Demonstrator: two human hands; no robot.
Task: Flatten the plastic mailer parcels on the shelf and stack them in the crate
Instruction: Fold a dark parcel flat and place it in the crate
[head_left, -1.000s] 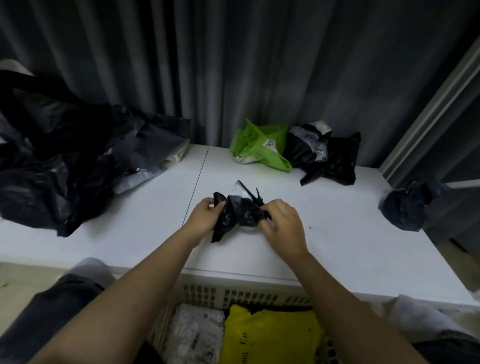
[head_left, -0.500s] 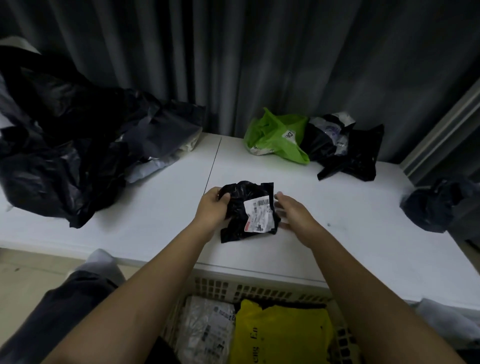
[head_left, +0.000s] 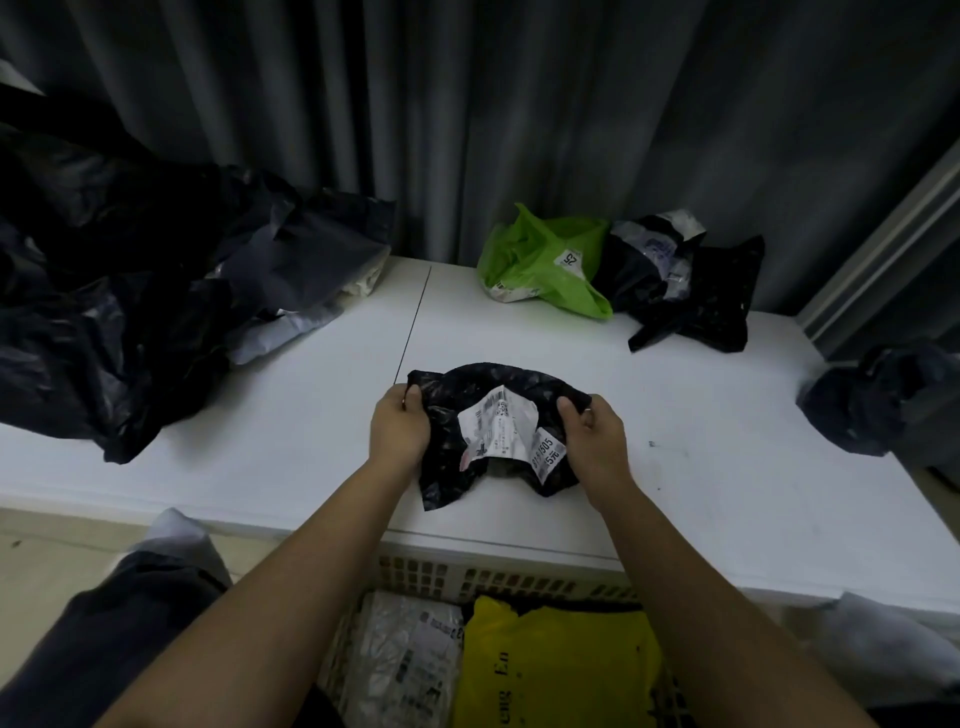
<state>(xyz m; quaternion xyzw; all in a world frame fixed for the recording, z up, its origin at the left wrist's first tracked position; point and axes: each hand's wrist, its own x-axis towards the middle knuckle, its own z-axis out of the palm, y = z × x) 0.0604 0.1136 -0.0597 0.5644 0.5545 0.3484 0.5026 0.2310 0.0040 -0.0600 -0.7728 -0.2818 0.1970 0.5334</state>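
A crumpled black plastic mailer with a white shipping label lies on the white shelf near its front edge. My left hand grips its left edge and my right hand grips its right edge, both with curled fingers. The mailer is spread between them, label facing up. Below the shelf edge stands a pale perforated crate. Inside it lie a yellow mailer and a white-grey mailer.
A green mailer and a black one sit at the back of the shelf. A large heap of black and grey bags fills the left side. Another dark bag sits at the right edge. A grey curtain hangs behind.
The black mailer has gone from a tight bunch to spread wider, label up. My right hand has closed on its right edge and both hands have moved apart.
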